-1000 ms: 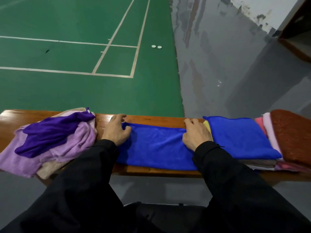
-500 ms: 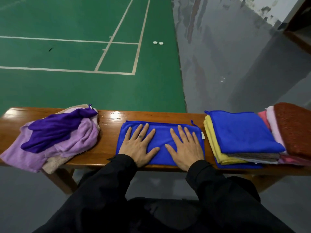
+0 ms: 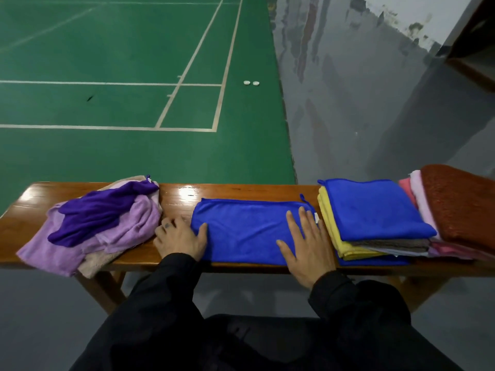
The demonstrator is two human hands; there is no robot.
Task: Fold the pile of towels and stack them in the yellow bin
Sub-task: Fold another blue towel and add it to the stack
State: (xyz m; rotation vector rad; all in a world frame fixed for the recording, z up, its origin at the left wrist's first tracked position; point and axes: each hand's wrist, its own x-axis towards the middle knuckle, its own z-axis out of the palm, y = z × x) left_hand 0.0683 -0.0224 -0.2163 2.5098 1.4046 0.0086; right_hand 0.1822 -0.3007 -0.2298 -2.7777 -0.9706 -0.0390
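The wooden bench (image 3: 241, 191) is glossy and varnished, the blue towel (image 3: 249, 231) soft matt cloth.

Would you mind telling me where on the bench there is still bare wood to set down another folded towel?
Bare wood shows on the bench at its far left corner, beyond the unfolded pile, and along the back edge between that pile and the folded stack, behind the blue towel. The right end is crowded with stacked towels; the left hand fills the gap by the pile.
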